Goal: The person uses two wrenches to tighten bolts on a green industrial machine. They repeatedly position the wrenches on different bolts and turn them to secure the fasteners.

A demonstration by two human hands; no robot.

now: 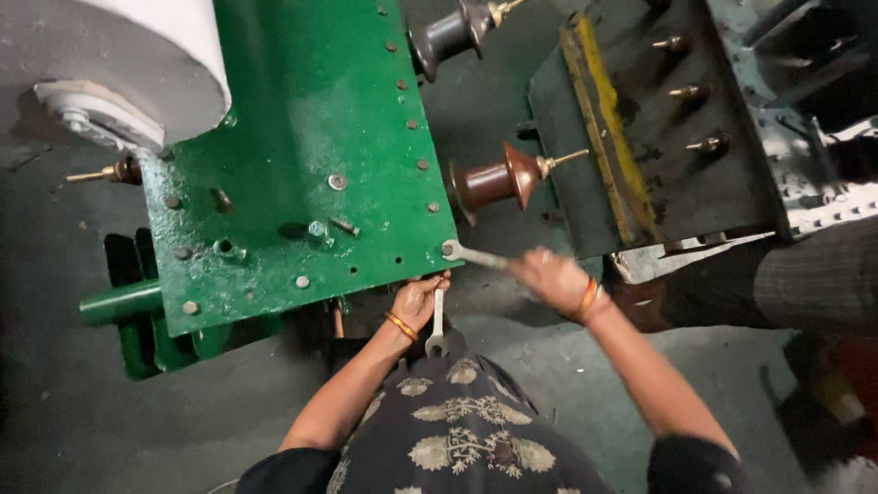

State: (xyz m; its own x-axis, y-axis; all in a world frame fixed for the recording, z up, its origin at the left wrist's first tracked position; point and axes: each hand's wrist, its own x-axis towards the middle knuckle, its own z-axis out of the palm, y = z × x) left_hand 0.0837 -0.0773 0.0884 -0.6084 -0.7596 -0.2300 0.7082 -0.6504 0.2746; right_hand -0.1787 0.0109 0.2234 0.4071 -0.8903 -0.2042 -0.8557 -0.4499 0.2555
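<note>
My left hand is closed around a spanner just under the lip of the green cover plate, its free end hanging down toward my lap. Just to the right and a little beyond, my right hand is clenched on a second spanner, whose head sits on the corner bolt at the plate's edge. Beyond that grip stand the brown insulators, close by. If the upper spanner slips off the bolt, I judge my knuckles could hit the plate edge or the handle could swing into the porcelain.
</note>
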